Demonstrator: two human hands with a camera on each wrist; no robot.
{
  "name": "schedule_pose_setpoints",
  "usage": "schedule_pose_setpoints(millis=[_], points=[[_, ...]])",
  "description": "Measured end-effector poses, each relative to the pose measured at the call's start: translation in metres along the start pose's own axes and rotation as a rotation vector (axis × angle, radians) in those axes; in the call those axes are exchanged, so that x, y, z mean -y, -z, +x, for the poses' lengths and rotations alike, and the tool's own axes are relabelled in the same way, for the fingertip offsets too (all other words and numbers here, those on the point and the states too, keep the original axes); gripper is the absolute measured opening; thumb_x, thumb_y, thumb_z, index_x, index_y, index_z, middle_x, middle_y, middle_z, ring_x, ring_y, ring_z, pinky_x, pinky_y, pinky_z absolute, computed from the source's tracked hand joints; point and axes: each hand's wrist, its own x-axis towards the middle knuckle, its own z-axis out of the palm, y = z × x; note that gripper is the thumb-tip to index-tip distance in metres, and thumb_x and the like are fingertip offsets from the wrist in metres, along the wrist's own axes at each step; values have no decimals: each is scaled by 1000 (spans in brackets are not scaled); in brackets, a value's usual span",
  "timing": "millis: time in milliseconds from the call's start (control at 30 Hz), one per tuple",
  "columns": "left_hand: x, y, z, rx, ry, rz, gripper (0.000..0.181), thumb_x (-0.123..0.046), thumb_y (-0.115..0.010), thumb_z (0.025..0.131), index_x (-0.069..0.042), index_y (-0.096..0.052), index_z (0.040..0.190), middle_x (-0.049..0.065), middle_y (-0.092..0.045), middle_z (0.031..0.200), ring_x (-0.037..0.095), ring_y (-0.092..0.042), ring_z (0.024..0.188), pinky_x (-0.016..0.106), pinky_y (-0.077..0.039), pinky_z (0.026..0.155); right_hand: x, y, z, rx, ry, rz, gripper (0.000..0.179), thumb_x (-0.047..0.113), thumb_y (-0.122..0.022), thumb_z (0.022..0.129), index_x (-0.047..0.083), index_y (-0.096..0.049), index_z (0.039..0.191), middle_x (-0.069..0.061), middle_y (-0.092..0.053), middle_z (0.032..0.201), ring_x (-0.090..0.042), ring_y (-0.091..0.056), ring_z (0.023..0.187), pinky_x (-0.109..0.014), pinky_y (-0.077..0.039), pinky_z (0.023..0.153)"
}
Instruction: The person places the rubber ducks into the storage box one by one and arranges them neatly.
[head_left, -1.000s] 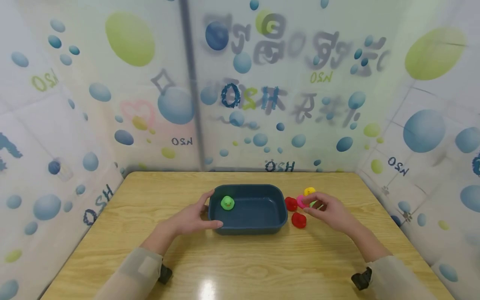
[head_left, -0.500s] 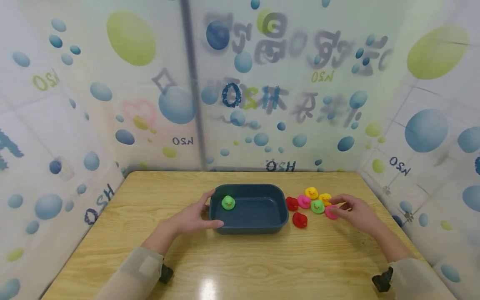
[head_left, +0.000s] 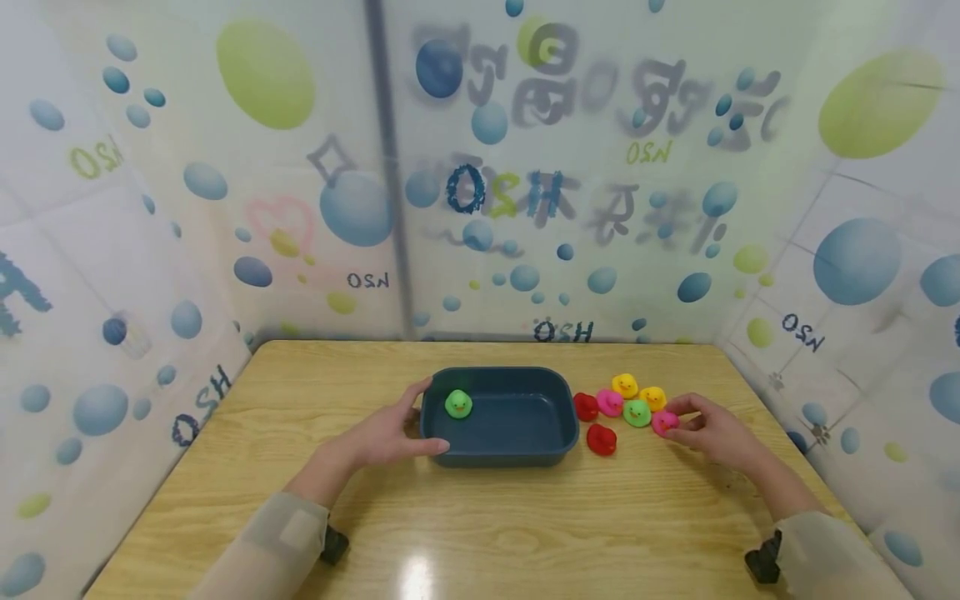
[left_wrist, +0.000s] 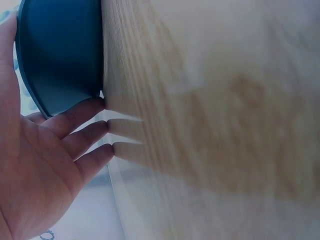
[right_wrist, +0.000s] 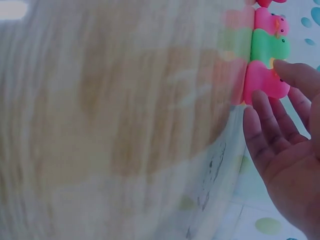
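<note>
A dark blue rectangular tray (head_left: 498, 457) stands on the table with one green rubber duck (head_left: 458, 404) inside, near its left end. My left hand (head_left: 378, 433) holds that end, thumb at the front rim and index finger at the back corner. In the left wrist view its other fingers reach down beside the tray wall (left_wrist: 60, 60) to the tabletop. At the right, my right hand (head_left: 712, 429) spreads its thumb and fingers around a pink rubber duck (head_left: 663, 423). The right wrist view shows the fingertips close beside this pink duck (right_wrist: 262, 82), with the thumb above it.
Right of the tray lie more rubber ducks: a red duck (head_left: 586, 407), another red duck (head_left: 602, 440), a pink duck (head_left: 610, 403), a green duck (head_left: 637, 413) and two yellow ducks, one yellow duck (head_left: 625, 385) farthest back. Patterned curtains surround the wooden table (head_left: 480, 533).
My right hand has moved right, from over the middle of the duck group to the rightmost pink duck, and its fingers have parted slightly. The left hand stays at the tray.
</note>
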Motion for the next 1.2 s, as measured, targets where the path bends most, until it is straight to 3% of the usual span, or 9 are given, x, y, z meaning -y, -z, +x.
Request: schedule_pose_setpoints(millis=[233,567,833,1033,1200], points=[[-1,1,0,2,-8,0,119,-69,-81,90,-30,-9,178,26,-59,157,44,-58,146,65,-44,120,-1,-1,-1,-2,10,-32,51,27,-82,101,2,-59,138,-22,-64,135,-28,-62,110,-35,-57,91],[0,0,-1,-11,-5,32,121,-71,-81,89,-28,-10,178,20,-64,153,39,-63,140,63,-47,117,-3,-3,-4,-3,27,-38,45,20,-82,100,3,-60,137,-15,-65,127,-27,-61,106,-30,-55,86],[-2,2,0,-35,-31,62,122,-71,-83,88,-23,-17,178,16,-64,151,34,-63,139,60,-50,115,-2,-4,-6,-23,39,-57,46,25,-83,100,4,-62,135,-14,-66,126,-26,-62,105,-26,-55,82],[-2,2,1,-44,-61,66,121,-68,-85,88,-18,-20,177,9,-66,138,22,-63,121,50,-55,101,0,-5,-9,-45,67,-55,48,29,-83,100,4,-61,135,-13,-65,125,-25,-61,104,-24,-55,78],[-1,2,1,-41,-36,70,121,-69,-84,87,-23,-18,177,7,-67,130,18,-63,108,44,-54,90,6,-8,-13,-99,138,-54,48,29,-82,101,5,-60,136,-12,-65,124,-23,-61,102,-23,-55,75]])
